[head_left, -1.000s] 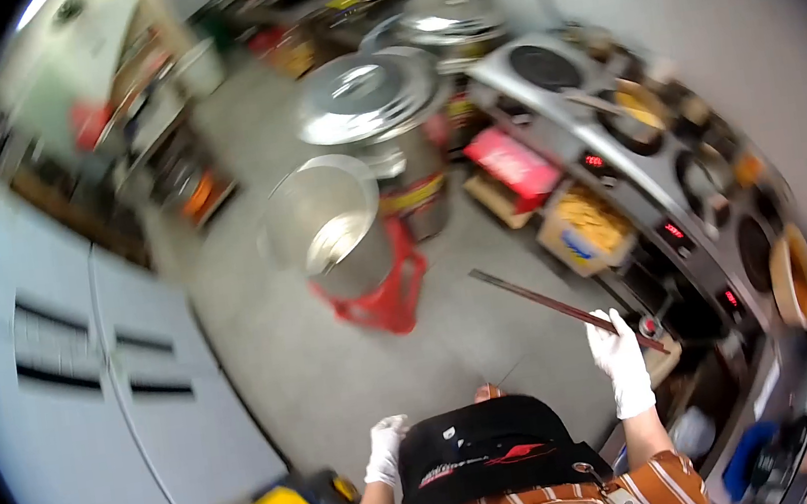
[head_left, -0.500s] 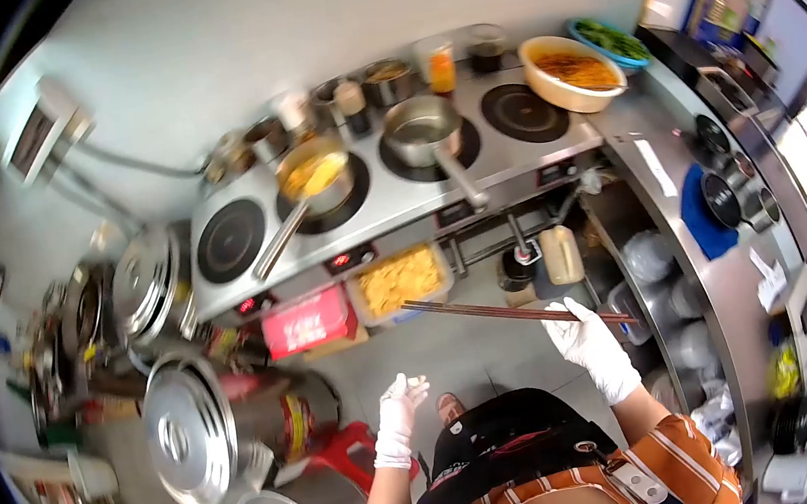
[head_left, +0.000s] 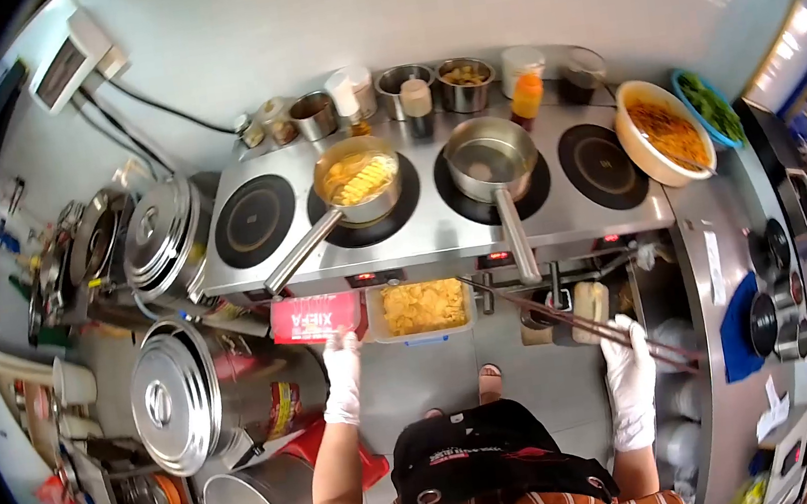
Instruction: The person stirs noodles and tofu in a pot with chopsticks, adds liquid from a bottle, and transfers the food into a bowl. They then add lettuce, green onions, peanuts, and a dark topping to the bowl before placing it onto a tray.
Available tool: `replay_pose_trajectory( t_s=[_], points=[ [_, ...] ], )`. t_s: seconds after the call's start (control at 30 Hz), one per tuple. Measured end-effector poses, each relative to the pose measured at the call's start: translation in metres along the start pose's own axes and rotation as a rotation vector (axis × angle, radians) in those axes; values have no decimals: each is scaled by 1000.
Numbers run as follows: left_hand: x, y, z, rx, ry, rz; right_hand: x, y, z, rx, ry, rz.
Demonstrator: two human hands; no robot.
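R hand (head_left: 630,370), white-gloved, is closed around a pair of long dark-brown chopsticks (head_left: 573,322); they run up and away to its L, tips ending just under the front edge of the steel four-burner stove bench (head_left: 621,217). L hand (head_left: 343,375), also gloved, hangs loosely curled w/ nothing in it, fingertips near or touching the red box w/ white lettering (head_left: 315,317) on the shelf under the bench; can't tell which.

Judging by the pose, the step in hand is bringing the sticks up to the cooking pans. To do it well: keep the grip near the far end of the sticks, lift tips clear of the bench edge before swinging in, stay off the hot rings.

Around: ahead of the R hand, the empty-looking steel saucepan (head_left: 489,156), its long handle (head_left: 517,238) sticking out over the bench edge, right in the sticks' path & easy to knock. Ahead of the L hand, the steel pan of yellow noodles (head_left: 357,177), handle angled toward that hand. Between the hands, a clear tub of yellow crisps (head_left: 420,307). Far R of the R hand, a cream bowl of orange food (head_left: 663,131). L of the L hand, a big lidded steel stockpot (head_left: 176,406) crowds the floor.
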State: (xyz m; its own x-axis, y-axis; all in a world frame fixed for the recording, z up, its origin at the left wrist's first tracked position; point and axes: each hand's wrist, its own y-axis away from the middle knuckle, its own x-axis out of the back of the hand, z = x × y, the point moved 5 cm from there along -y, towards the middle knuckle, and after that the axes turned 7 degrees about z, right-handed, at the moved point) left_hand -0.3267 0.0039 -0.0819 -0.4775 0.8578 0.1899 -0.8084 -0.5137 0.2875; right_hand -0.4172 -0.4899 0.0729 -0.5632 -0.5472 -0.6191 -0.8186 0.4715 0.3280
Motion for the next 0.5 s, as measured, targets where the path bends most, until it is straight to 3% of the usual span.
replay_pose_trajectory(
  t_s=[0.07,0.17,0.2,0.3,0.43,0.5],
  points=[
    [38,-33,-5,-182,139,226,-60,-28,-5,80,210,-153],
    [83,-41,45,-494,-278,543,-148,-60,9,205,393,-318],
    [81,-24,91,-439,-326,554,-171,-69,20,260,475,-317],
    [82,-34,146,-859,-696,593,-240,-90,58,413,644,-486],
    [74,-91,164,-925,-925,390,-294,-113,116,601,771,-591],
    [67,-122,163,-739,-1007,166,-316,-116,138,654,814,-577]
  ],
)
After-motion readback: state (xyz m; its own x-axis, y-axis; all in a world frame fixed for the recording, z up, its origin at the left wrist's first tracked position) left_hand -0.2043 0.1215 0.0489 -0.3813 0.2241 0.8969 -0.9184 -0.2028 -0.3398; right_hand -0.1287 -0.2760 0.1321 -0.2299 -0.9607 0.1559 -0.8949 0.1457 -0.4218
